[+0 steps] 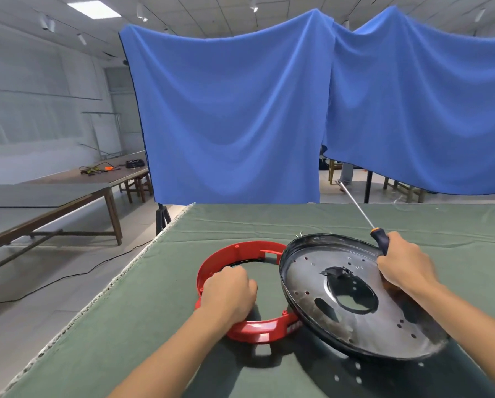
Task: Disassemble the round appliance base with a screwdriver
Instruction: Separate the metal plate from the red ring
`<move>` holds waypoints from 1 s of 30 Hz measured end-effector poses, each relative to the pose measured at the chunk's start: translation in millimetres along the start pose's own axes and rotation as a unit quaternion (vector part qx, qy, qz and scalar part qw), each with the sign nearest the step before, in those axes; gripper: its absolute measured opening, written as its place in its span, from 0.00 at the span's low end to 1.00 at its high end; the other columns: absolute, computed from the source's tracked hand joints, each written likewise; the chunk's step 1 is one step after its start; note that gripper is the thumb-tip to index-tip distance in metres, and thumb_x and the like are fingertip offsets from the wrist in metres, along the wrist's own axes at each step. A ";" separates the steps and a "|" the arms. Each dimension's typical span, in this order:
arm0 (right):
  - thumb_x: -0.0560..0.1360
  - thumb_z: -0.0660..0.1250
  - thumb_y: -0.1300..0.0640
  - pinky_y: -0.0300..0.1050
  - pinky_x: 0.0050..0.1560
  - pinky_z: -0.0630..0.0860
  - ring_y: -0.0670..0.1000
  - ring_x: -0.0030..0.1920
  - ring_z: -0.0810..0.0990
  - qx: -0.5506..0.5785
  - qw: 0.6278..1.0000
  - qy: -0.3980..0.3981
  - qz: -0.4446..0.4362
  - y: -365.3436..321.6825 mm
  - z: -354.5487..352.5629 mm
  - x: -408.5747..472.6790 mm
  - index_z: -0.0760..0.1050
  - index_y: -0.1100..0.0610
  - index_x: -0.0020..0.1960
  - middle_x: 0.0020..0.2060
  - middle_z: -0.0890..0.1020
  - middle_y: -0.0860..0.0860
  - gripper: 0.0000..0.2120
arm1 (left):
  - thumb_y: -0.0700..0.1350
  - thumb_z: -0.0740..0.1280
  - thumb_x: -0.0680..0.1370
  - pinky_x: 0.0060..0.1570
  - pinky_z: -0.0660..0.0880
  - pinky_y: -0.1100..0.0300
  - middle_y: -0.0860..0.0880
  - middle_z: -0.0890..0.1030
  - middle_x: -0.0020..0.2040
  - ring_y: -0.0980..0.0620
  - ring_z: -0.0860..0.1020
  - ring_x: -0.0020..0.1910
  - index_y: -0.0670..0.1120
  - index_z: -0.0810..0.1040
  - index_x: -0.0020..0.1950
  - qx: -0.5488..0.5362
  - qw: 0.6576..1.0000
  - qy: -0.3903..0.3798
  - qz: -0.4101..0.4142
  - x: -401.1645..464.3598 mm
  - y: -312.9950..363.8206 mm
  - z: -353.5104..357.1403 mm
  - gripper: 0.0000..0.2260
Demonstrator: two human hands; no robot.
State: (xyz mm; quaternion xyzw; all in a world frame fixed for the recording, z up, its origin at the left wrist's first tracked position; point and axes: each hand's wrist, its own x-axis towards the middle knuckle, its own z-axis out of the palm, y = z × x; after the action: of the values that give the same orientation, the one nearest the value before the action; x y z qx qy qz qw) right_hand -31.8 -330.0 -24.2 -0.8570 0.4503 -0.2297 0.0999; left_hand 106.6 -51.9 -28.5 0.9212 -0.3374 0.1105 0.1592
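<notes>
Workshop hall: green-clothed workbench (pixel 240 225) at 6 o'clock, long wooden tables (pixel 68 193) with cables at 9 o'clock, hung blue cloth screens (pixel 234 116) at 12 o'clock, ceiling light panel (pixel 94 9).

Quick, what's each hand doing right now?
Left hand: fingers curled, gripping the red ring.
Right hand: holding the screwdriver and the edge of the tilted black plate.

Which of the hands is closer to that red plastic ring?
Left. The left hand rests on the red ring, fingers curled over its rim. The right hand is off to its right, gripping the screwdriver and black metal pan.
</notes>
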 end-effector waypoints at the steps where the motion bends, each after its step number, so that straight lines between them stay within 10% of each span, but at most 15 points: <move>1: 0.75 0.60 0.62 0.48 0.34 0.68 0.58 0.35 0.74 0.000 1.000 0.000 -0.001 0.4 -1.1 -0.1 0.65 0.57 0.49 0.34 0.73 0.55 0.05 | 0.51 0.56 0.79 0.39 0.69 0.56 0.47 0.78 0.36 0.44 0.77 0.39 0.46 0.69 0.33 -0.013 0.999 0.023 0.028 -2.3 -0.2 -1.9 0.17; 11: 0.73 0.61 0.63 0.46 0.31 0.64 0.58 0.34 0.73 0.023 0.999 0.007 0.043 16.0 -25.4 -13.8 0.67 0.58 0.48 0.33 0.72 0.55 0.05 | 0.61 0.56 0.77 0.36 0.63 0.55 0.40 0.80 0.41 0.37 0.76 0.41 0.46 0.73 0.36 0.096 0.944 -0.039 0.313 -30.6 19.6 -6.8 0.21; 27: 0.74 0.59 0.64 0.49 0.37 0.67 0.59 0.37 0.73 -0.015 1.000 -0.010 -0.011 -3.7 0.0 -23.0 0.64 0.57 0.48 0.35 0.72 0.54 0.05 | 0.62 0.51 0.79 0.37 0.64 0.54 0.42 0.81 0.45 0.40 0.79 0.46 0.46 0.68 0.34 0.137 0.987 0.000 0.089 1.3 -19.8 -1.9 0.24; 30: 0.74 0.60 0.62 0.48 0.37 0.67 0.59 0.39 0.73 0.004 1.000 -0.017 -0.010 -4.0 3.7 -18.5 0.65 0.56 0.49 0.39 0.73 0.56 0.05 | 0.61 0.51 0.80 0.43 0.69 0.53 0.46 0.79 0.52 0.43 0.77 0.52 0.47 0.72 0.50 0.084 0.994 0.043 0.059 4.1 -6.4 9.8 0.19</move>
State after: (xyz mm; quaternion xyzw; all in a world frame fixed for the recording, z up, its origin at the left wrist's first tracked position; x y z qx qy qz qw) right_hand -36.1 -312.7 -31.5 -0.8649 0.4389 -0.2176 0.1091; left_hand 114.8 -53.3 -37.7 0.9044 -0.3733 0.1868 0.0886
